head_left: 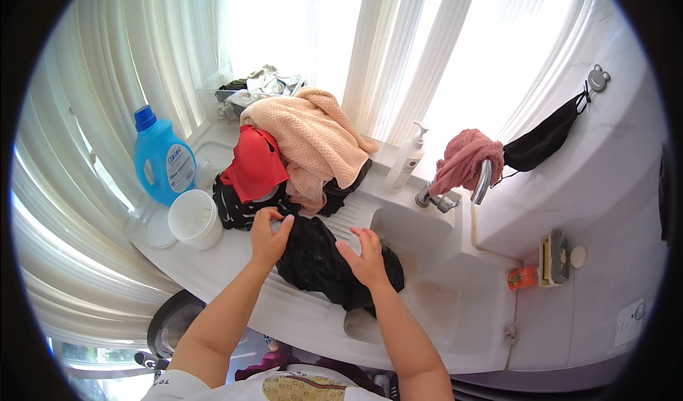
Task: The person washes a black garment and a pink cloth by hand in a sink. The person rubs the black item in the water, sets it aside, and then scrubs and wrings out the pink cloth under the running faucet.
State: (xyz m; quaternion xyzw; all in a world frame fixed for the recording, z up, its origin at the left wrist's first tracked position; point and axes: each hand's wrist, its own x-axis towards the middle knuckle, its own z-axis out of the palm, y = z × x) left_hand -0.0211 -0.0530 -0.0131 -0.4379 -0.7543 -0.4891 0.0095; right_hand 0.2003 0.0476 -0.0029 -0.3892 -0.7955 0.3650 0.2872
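A wet-looking black garment point(313, 262) lies bunched over the ribbed washboard, its right end hanging into the sink basin. My left hand point(270, 239) is at its upper left edge, thumb and fingers slightly apart, the fingertips close to the patterned cloth. Over the garment's right part my right hand point(364, 260) has its fingers spread, touching or just above the fabric. Behind my left hand is a pile: a black-and-white patterned cloth point(236, 209), a red garment point(255, 165) and a peach waffle-textured cloth point(313, 134).
A blue detergent bottle point(165, 160) and a white tub point(195, 219) stand on the left. A pump bottle point(407, 160) stands by the faucet point(482, 182), which has a pink cloth point(468, 157) draped over it. A clear bin point(260, 88) of clothes sits behind. A black mask point(544, 138) hangs right.
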